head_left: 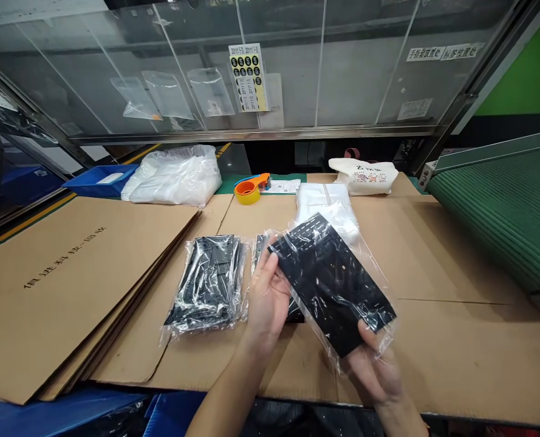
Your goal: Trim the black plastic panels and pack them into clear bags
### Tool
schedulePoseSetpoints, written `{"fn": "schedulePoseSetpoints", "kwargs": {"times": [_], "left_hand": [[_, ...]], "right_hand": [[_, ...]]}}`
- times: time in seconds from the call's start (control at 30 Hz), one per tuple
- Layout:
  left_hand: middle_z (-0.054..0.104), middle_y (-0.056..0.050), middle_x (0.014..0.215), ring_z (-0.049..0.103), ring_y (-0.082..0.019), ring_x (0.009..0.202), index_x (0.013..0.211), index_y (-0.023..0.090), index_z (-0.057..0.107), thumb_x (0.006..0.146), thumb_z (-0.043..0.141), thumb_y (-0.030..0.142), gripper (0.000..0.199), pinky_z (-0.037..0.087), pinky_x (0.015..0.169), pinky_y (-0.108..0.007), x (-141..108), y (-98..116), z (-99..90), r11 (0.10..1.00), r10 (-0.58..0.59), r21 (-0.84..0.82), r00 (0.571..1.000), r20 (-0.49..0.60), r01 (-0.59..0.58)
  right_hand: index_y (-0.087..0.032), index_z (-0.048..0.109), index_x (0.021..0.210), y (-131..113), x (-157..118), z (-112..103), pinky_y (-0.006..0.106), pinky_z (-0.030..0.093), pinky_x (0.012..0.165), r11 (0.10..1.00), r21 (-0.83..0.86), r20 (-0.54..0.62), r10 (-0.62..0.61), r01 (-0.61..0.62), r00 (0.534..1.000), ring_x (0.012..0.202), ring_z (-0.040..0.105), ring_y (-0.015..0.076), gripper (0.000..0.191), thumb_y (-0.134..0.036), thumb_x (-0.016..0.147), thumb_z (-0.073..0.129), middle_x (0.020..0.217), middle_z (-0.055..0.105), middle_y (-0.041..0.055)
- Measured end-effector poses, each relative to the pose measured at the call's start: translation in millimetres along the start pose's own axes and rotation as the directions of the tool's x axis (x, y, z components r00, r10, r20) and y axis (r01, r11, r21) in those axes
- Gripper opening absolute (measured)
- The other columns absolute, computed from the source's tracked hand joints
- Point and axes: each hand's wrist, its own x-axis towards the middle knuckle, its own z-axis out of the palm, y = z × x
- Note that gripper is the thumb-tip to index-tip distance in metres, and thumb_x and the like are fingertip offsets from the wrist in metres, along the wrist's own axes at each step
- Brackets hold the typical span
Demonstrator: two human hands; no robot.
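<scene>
A black rectangular panel in a clear plastic bag (pixel 331 282) is held tilted above the cardboard surface. My left hand (pixel 270 291) grips its upper left edge, thumb on top. My right hand (pixel 376 364) holds the lower right corner, with the thumb over the bag and the fingers beneath. Left of my hands lies a stack of bagged black parts (pixel 208 282). Another bagged black item (pixel 296 312) lies partly hidden behind my left hand and the held panel. Beyond the panel rests a pile of clear plastic bags (pixel 327 203).
Stacked cardboard sheets (pixel 82 273) cover the left side. Behind are a blue tray (pixel 99 181), a white plastic bundle (pixel 174 176), a tape dispenser (pixel 251 188) and a white pouch (pixel 365 177). A green ribbed conveyor (pixel 506 200) borders the right, under a metal-framed panel (pixel 292 130).
</scene>
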Motion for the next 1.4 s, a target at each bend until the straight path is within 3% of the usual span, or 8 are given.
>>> {"fn": "schedulePoseSetpoints", "kwargs": {"times": [0.17,0.3,0.5,0.7,0.9,1.07,1.3,1.4], "left_hand": [[0.072,-0.008,0.106,0.066,-0.024,0.105,0.11,0.017,0.067,0.073,0.078,0.022,0.039,0.051,0.097,-0.036,-20,-14,-2.7,0.975,-0.193,0.13,0.976,0.103,0.179],[0.072,-0.009,0.103,0.065,-0.026,0.106,0.103,0.016,0.07,0.072,0.079,0.025,0.034,0.051,0.098,-0.039,-28,-10,-7.3,0.974,-0.189,0.145,0.976,0.11,0.173],[0.073,-0.006,0.102,0.065,-0.025,0.107,0.1,0.019,0.071,0.068,0.082,0.025,0.034,0.051,0.098,-0.038,-33,1,-13.7,0.988,-0.094,0.125,0.995,0.038,0.089],[0.072,-0.008,0.103,0.064,-0.026,0.108,0.097,0.015,0.069,0.07,0.08,0.026,0.031,0.051,0.097,-0.038,-41,0,-17.8,0.976,-0.175,0.139,0.983,0.049,0.167],[0.069,-0.007,0.113,0.063,-0.025,0.111,0.112,0.019,0.062,0.072,0.079,0.025,0.044,0.049,0.099,-0.036,-34,7,-20.9,0.99,-0.002,0.142,1.0,-0.012,0.003],[0.068,-0.008,0.115,0.063,-0.024,0.111,0.116,0.019,0.06,0.072,0.078,0.024,0.048,0.048,0.1,-0.034,-24,29,-33.3,0.966,0.162,0.209,0.986,-0.044,-0.15],[0.073,-0.008,0.094,0.067,-0.026,0.098,0.102,0.014,0.065,0.059,0.086,0.035,0.052,0.054,0.088,-0.032,4,108,-69.9,0.812,0.391,0.491,0.918,-0.059,-0.315],[0.073,-0.006,0.086,0.07,-0.022,0.079,0.095,0.014,0.065,0.052,0.088,0.042,0.056,0.056,0.073,-0.029,24,137,-91.3,0.746,0.391,0.614,0.916,-0.088,-0.259]], "right_hand": [[-0.029,0.074,0.096,4,4,12,0.053,0.041,0.105,0.999,0.019,0.014,-0.041,0.04,0.999,0.103,0.067,0.0281,0.039,-0.036,0.059,0.087,0.105,0.073,0.003],[-0.026,0.072,0.1,-2,12,10,0.043,0.047,0.101,0.987,-0.038,-0.035,-0.16,0.158,0.987,0.103,0.065,0.0239,0.042,-0.049,0.065,0.081,0.107,0.072,0.0039],[-0.026,0.062,0.101,-6,27,-5,0.026,0.051,0.083,0.819,-0.3,-0.103,-0.538,0.489,0.837,0.095,0.063,0.0146,0.041,-0.048,0.07,0.077,0.103,0.067,-0.0003],[-0.023,0.058,0.094,-18,26,-10,0.025,0.046,0.081,0.683,-0.432,-0.121,-0.69,0.588,0.713,0.086,0.059,0.0119,0.043,-0.039,0.063,0.083,0.096,0.062,-0.002],[-0.018,0.063,0.08,-19,4,-18,0.028,0.047,0.065,0.45,-0.702,0.015,-0.766,0.552,0.643,0.068,0.059,0.0152,0.032,-0.045,0.071,0.078,0.076,0.063,0.002],[-0.022,0.068,0.08,-2,-5,-18,0.032,0.052,0.07,0.202,-0.647,0.376,-0.754,0.735,0.538,0.072,0.064,0.0184,0.008,-0.028,0.079,0.074,0.075,0.067,0.0031],[-0.021,0.068,0.086,-2,1,-30,0.023,0.056,0.069,0.373,-0.679,0.317,-0.627,0.632,0.711,0.068,0.066,0.0143,0.013,-0.032,0.08,0.072,0.073,0.068,0.001],[-0.019,0.069,0.084,-2,4,-36,0.023,0.057,0.069,0.384,-0.72,0.309,-0.568,0.578,0.763,0.067,0.067,0.0156,0.02,-0.038,0.079,0.071,0.071,0.068,0.0024]]}}
